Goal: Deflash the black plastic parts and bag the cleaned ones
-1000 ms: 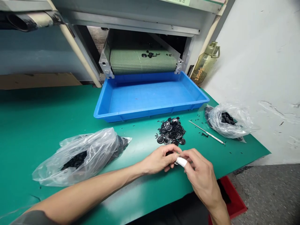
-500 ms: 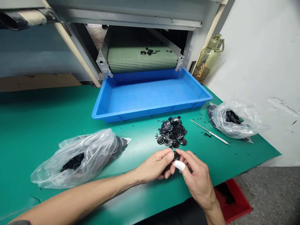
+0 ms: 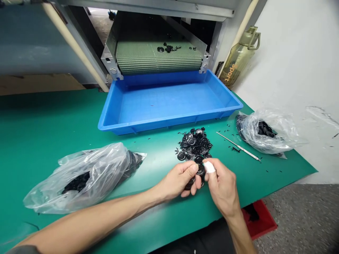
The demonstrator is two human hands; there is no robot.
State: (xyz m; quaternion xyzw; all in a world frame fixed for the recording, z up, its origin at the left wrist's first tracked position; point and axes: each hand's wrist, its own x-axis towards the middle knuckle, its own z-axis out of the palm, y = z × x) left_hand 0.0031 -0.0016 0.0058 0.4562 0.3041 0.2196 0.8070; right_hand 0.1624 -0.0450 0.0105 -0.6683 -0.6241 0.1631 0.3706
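My left hand [image 3: 182,179] is closed on several round black plastic discs. One disc [image 3: 200,170] is pinched upright between its thumb and fingers, and more are tucked lower in the palm. My right hand [image 3: 221,181], its thumb wrapped in white tape, is closed in a pinch at that disc's right edge. Whatever lies between those fingertips is hidden. Just beyond both hands is a pile of black discs and thin black bits [image 3: 194,143] on the green tabletop [image 3: 159,148].
A blue tray [image 3: 169,118] sits below the green conveyor belt [image 3: 159,61], which carries a few black pieces. Plastic bags of black parts lie left [image 3: 103,173] and right [image 3: 280,130]. Also here are a thin white-handled tool [image 3: 245,150], a bottle [image 3: 239,58] and a red bin [image 3: 265,224].
My right fingers have gone from spread around the disc to a tight pinch at its right edge, and more of the disc shows. The whole view has shifted slightly.
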